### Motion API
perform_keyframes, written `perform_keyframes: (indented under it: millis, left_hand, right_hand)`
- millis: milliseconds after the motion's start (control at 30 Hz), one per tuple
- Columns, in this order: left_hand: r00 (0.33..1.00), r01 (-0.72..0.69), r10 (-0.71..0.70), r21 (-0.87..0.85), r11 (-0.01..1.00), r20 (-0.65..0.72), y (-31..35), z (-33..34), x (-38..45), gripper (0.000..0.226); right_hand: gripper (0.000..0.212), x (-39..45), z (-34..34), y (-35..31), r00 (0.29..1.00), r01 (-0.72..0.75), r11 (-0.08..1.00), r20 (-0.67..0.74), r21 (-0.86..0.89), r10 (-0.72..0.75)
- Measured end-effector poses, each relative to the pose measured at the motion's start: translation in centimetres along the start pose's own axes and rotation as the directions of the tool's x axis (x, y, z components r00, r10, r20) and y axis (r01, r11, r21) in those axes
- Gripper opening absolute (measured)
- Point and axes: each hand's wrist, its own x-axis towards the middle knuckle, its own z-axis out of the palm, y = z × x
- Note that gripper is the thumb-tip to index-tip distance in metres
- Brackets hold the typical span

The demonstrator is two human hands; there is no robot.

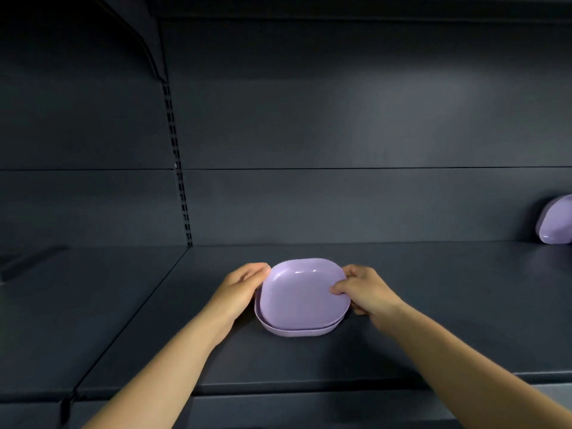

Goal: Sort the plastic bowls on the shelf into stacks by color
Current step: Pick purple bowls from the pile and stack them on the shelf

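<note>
We see two purple bowls [305,297] nested mid-shelf [433,305]. Our left hand [240,289] curls its fingers on the top bowl's left rim; our right hand [365,291] pinches its right rim. Another purple bowl [555,221] leans far right.

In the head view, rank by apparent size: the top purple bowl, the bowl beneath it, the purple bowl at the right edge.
1. top purple bowl
2. bowl beneath it, mostly covered, true size unsure
3. purple bowl at the right edge, cropped and farther away
</note>
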Motion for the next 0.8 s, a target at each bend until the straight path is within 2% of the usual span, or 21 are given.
perform_keyframes:
  millis: [100,333,667,800]
  left_hand:
    - [0.999,-0.022,0.017,0.106,0.994,0.05,-0.2,0.1,-0.2,0.03]
    - [0.997,-0.031,0.017,0.198,0.98,0.072,-0.8,-0.2,0.1,0.044]
    - [0.997,-0.023,0.002,0.271,0.962,0.079,-0.9,-0.4,0.3,0.061]
    - [0.995,0.011,-0.043,0.33,0.944,0.088,-0.2,-0.2,0.6,0.07]
  right_hand:
    - [0.02,-0.4,1.2,0.2,0.995,0.091,0.994,-0.023,-0.066,-0.093]
    - [0.029,-0.9,1.6,0.9,0.974,0.225,0.934,0.032,-0.277,-0.225]
    - [0.037,-0.6,1.3,1.3,0.979,0.201,0.943,0.078,-0.266,-0.187]
    - [0.036,-0.3,1.0,1.1,0.986,0.15,0.958,0.107,-0.244,-0.127]
